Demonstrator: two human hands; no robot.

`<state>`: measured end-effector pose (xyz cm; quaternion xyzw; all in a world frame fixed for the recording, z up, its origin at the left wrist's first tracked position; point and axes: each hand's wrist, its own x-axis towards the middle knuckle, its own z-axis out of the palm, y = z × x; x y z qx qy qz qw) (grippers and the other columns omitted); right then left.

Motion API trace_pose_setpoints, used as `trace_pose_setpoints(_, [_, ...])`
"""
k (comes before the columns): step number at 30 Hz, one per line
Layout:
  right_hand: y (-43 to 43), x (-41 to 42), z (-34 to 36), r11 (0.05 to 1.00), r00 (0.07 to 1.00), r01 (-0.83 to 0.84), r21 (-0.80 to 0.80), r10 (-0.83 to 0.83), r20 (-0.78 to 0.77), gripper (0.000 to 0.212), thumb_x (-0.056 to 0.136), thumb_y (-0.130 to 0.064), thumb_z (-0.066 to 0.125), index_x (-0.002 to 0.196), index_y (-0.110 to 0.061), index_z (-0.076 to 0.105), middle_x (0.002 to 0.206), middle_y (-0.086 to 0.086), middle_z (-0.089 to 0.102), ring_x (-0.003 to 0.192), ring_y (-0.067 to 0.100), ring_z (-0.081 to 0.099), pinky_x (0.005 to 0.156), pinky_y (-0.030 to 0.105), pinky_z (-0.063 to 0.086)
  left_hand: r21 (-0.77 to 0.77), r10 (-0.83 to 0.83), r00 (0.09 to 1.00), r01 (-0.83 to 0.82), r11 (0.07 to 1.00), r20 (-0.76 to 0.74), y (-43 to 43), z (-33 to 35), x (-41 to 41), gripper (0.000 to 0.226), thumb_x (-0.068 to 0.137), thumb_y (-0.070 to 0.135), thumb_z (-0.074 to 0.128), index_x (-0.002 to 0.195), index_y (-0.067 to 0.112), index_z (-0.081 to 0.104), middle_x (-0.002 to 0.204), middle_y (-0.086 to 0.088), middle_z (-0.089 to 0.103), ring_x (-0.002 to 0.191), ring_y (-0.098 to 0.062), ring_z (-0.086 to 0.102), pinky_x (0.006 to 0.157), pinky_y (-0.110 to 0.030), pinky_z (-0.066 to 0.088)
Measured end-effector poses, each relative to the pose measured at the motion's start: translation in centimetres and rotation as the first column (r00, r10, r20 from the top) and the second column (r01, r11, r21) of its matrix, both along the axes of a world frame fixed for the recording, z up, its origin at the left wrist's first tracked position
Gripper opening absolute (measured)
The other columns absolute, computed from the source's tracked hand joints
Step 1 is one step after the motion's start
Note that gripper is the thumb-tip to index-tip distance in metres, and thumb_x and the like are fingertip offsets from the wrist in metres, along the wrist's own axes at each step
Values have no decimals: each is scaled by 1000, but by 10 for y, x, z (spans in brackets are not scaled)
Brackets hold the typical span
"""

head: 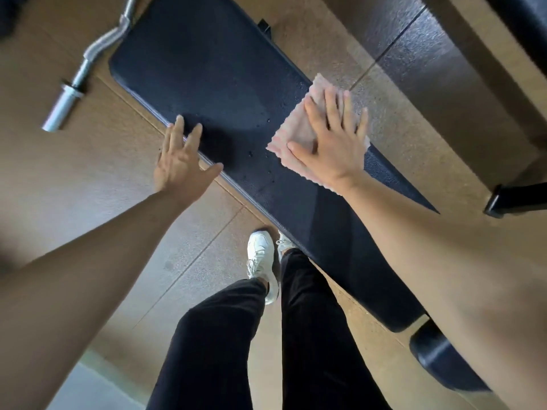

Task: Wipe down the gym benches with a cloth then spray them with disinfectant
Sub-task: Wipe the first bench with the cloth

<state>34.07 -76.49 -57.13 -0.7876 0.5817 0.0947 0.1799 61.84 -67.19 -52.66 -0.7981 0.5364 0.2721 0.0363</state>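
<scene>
Head view looks steeply down on a black padded bench (222, 84) whose long axis runs diagonally, from the upper left of the picture down to the lower right. Its rounded end points toward the upper left. At the lower right it meets a second dark pad (438, 359), set just beyond it on the same line.

A pale pink cloth (296, 128) with a zigzag hem lies on the bench about midway along, at the edge farther from the person, and one corner hangs out past that edge over the floor. The right hand (334, 143) lies flat on top of the cloth, palm down, fingers straight and fanned apart, pressing it onto the pad. The left hand (180, 164) is also spread wide with straight fingers. Its fingertips reach onto the near edge of the bench and its thumb points toward the pad; it holds nothing. Whether it bears weight there I cannot tell.

Small droplets (251, 153) dot the pad between the two hands.

A silver curl bar (88, 63) lies on the brown speckled floor (88, 187) beside the bench's upper-left end, its thick sleeve pointing to the lower left. A black frame foot (503, 202) stands on the floor at the right edge. Below the hands are the person's black trousers (310, 335) and a white shoe (262, 261), close against the near side of the bench.
</scene>
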Motion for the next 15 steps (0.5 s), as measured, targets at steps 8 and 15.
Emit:
trace_pose_setpoints(8, [32, 26, -10, 973, 980, -199, -120, 197, -34, 75, 93, -71, 35, 158, -35, 23, 170, 3, 15, 152, 52, 8, 113, 77, 10, -17, -11, 1000, 11, 1000, 2, 3, -8, 7, 83, 91, 46, 74, 160, 25, 34, 173, -7, 11, 160, -27, 7, 119, -47, 33])
trace_pose_setpoints(15, [90, 76, -9, 949, 954, -299, -100, 300, -4, 69, 96, -74, 29, 157, -41, 26, 171, 3, 6, 153, 50, -2, 113, 76, 6, -113, -58, 998, 59, 992, 8, 12, -23, 19, 83, 87, 53, 76, 157, 23, 42, 170, -11, 23, 158, -32, 19, 112, -52, 43])
